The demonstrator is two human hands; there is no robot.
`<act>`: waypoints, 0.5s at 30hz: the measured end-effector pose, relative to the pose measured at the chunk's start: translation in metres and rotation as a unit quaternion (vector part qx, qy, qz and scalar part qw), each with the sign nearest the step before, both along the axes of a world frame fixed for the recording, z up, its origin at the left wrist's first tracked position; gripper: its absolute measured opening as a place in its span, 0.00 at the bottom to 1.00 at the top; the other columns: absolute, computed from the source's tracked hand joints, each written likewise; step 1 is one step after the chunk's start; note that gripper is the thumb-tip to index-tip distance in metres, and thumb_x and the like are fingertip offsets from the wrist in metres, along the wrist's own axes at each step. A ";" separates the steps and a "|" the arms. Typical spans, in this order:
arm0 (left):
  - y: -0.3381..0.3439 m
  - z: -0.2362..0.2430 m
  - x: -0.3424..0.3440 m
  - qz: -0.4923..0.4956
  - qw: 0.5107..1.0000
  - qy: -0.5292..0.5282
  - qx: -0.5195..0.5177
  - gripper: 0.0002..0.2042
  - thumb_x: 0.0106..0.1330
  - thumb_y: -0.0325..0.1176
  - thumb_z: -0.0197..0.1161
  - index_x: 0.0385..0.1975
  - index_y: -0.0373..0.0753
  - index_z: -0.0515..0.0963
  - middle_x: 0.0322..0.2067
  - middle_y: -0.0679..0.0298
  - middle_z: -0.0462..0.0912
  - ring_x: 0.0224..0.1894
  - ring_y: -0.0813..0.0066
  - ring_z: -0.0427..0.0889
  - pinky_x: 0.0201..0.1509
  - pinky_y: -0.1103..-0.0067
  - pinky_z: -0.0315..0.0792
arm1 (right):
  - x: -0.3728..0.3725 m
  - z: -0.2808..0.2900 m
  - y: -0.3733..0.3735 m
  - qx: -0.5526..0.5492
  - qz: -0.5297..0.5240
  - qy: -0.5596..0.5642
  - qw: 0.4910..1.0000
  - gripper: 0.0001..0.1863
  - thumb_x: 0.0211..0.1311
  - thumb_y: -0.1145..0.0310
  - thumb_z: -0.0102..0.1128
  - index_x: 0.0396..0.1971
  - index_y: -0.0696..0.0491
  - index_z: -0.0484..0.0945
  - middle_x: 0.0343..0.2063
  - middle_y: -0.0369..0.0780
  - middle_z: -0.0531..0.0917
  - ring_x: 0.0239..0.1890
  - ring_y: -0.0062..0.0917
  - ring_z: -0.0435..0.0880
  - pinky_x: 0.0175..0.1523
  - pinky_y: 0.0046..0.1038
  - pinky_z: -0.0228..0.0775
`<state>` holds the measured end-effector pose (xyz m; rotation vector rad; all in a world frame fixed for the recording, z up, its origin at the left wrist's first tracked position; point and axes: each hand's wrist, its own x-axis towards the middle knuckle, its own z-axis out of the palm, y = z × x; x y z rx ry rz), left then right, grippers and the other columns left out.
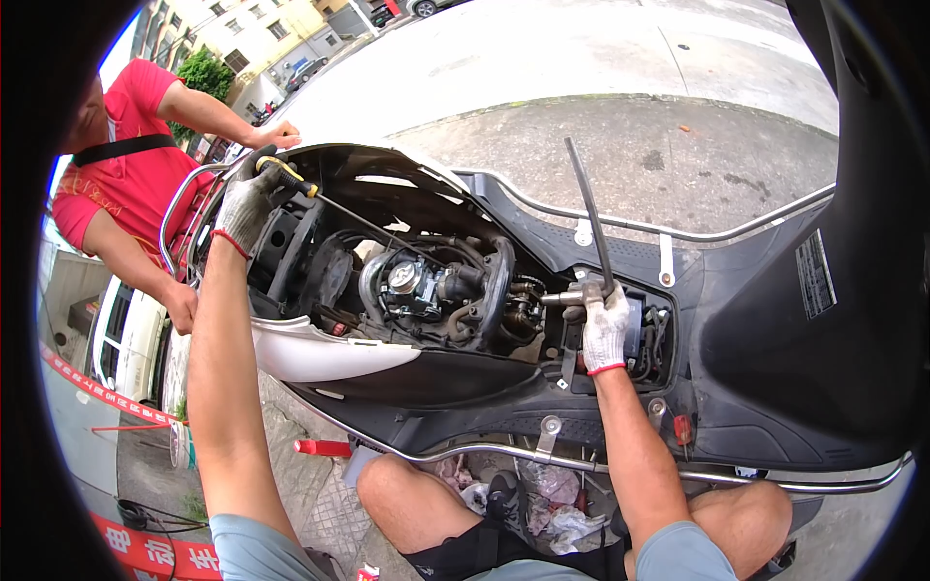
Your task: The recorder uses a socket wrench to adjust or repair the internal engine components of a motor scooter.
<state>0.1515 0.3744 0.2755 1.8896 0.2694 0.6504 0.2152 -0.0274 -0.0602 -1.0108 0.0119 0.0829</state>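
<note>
Landmark: engine (461, 283), exposed in the opened scooter (436, 384). Logged near to far.

Risks, as judged. Right hand (605, 327), right of engine: gloved, gripping long metal bar (587, 208), with socket-like piece (557, 299) pointing back at engine. Engagement at its end: cannot tell. Might slip if pulled at an angle or half-seated; would then likely rap knuckles on the rim of the footboard compartment (680, 334). Might also short something if dropped on the blue-grey, battery-like box (634, 327) just beside the hand. Left hand (247, 201), farther off, left of engine: gloved, closed round yellow-and-black screwdriver (300, 181), long shaft slanting toward engine. Tip contact: hidden, cannot tell. Could skid and score the silver carburettor (405, 278) if pried hard; could kick back toward the co-worker's upper hand (276, 135), near it, beyond the left end of engine.

Containers. Nearest, below engine: crumpled plastic bags (556, 484), contents not made out. Right of engine: same footboard compartment, holding the battery-like box plus wiring (659, 324), partly covered by right hand. Around engine: seat bay (334, 172), holding carburettor and engine together, open on top. Farthest, well left of engine: pale bucket (180, 449), contents too small to tell.
</note>
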 end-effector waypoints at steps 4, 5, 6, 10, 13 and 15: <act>0.017 0.007 -0.004 0.002 1.000 0.030 0.004 0.16 0.68 0.30 0.63 0.54 0.41 0.71 0.42 0.65 0.81 0.42 0.71 0.84 0.46 0.70 0.82 | -0.003 0.004 0.001 0.009 0.012 0.006 1.000 0.08 0.72 0.67 0.55 0.40 0.57 0.71 0.29 0.40 0.83 0.21 0.20 0.81 0.24 0.20 0.73; 0.017 0.008 -0.002 -0.003 0.999 0.044 0.007 0.15 0.68 0.31 0.63 0.53 0.41 0.72 0.42 0.65 0.81 0.42 0.72 0.84 0.46 0.71 0.81 | -0.003 0.004 0.000 0.013 0.010 0.007 1.000 0.08 0.71 0.67 0.55 0.40 0.57 0.71 0.29 0.40 0.83 0.21 0.20 0.81 0.24 0.20 0.73; 0.018 0.008 0.000 -0.008 0.998 0.058 0.011 0.14 0.68 0.31 0.62 0.52 0.41 0.73 0.42 0.65 0.81 0.42 0.72 0.84 0.45 0.72 0.81 | -0.002 0.004 0.000 0.012 0.010 0.007 1.000 0.08 0.71 0.67 0.55 0.40 0.57 0.71 0.29 0.40 0.83 0.21 0.20 0.81 0.24 0.20 0.73; 0.006 0.008 0.002 0.015 0.997 0.075 0.020 0.12 0.69 0.30 0.62 0.50 0.41 0.74 0.41 0.67 0.81 0.41 0.74 0.84 0.43 0.75 0.80 | 0.001 -0.002 0.000 0.010 0.000 -0.002 1.000 0.08 0.71 0.67 0.55 0.40 0.57 0.71 0.29 0.40 0.83 0.20 0.20 0.81 0.24 0.20 0.73; 0.006 0.008 0.000 0.037 0.997 0.066 0.033 0.11 0.69 0.31 0.61 0.49 0.42 0.74 0.38 0.68 0.80 0.39 0.76 0.83 0.42 0.76 0.79 | 0.000 0.000 0.001 0.009 0.003 -0.002 1.000 0.08 0.71 0.67 0.55 0.40 0.57 0.71 0.29 0.40 0.83 0.20 0.20 0.81 0.23 0.20 0.73; 0.005 0.008 -0.001 0.048 0.997 0.051 0.037 0.09 0.69 0.30 0.61 0.48 0.42 0.74 0.36 0.69 0.80 0.37 0.78 0.81 0.42 0.77 0.79 | -0.001 0.001 0.001 0.010 0.007 -0.001 1.000 0.08 0.72 0.67 0.55 0.40 0.57 0.71 0.29 0.40 0.83 0.20 0.20 0.81 0.23 0.20 0.73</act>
